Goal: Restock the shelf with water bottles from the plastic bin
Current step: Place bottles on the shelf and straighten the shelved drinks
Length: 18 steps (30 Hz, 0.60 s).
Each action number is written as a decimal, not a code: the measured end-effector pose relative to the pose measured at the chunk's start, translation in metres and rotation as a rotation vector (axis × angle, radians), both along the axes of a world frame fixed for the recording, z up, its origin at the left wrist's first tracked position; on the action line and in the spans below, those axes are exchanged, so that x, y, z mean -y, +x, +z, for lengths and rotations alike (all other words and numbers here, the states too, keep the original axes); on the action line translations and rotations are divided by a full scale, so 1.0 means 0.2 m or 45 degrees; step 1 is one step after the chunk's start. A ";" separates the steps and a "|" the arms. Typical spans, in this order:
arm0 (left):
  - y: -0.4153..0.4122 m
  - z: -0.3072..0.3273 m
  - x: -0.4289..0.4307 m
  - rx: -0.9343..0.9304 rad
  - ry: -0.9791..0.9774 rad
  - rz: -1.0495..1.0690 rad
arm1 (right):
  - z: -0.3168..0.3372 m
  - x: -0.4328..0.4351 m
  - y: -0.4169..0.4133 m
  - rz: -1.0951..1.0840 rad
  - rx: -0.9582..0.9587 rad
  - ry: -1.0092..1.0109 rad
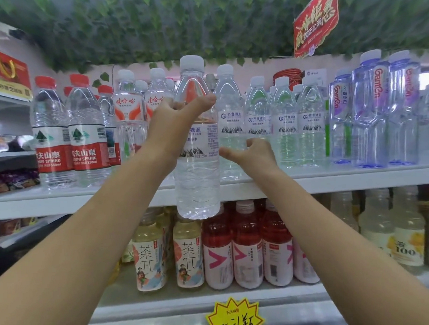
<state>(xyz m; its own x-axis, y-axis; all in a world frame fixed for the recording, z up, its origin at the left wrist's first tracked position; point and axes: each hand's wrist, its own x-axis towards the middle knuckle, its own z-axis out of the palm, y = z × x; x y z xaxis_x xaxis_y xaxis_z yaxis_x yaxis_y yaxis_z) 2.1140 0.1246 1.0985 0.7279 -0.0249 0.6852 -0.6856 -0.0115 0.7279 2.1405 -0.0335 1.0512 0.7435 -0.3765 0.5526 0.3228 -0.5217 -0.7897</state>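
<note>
A left hand [179, 122] holds a clear water bottle [198, 183] upright in front of the shelf [333, 181] edge, fingers [200, 103] closed round its upper half, its base hanging below shelf level. The right hand [254, 156] is just beside the bottle, fingers loosely curled, thumb stretched toward it, holding nothing. Matching bottles [284, 124] stand on the shelf.

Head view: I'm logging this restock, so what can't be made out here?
The plastic bin: outside the frame.
The held bottle: the left hand covers part of its label.
The shelf spot behind it: hidden by that bottle and hand.
The right hand: unclear whether its curled fingers touch the shelf bottle.
The yellow price tag: cut off by the bottom edge.
</note>
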 end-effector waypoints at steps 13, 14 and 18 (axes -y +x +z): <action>-0.04 -0.03 -0.02 -0.038 -0.041 -0.014 | -0.03 -0.06 0.07 -0.329 -0.021 -0.191; -0.06 -0.03 -0.02 -0.046 -0.046 -0.024 | -0.02 -0.06 0.06 -0.333 -0.041 -0.202; -0.09 -0.04 -0.03 -0.074 -0.035 -0.033 | 0.01 -0.07 0.04 -0.344 -0.159 -0.281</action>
<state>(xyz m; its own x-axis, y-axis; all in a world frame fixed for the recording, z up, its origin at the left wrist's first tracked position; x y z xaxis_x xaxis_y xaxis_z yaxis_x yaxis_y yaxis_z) 2.0953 0.1299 1.0899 0.7659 -0.0258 0.6425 -0.6419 0.0265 0.7663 2.1489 -0.0201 1.0533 0.7005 -0.4503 0.5537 0.0584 -0.7371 -0.6733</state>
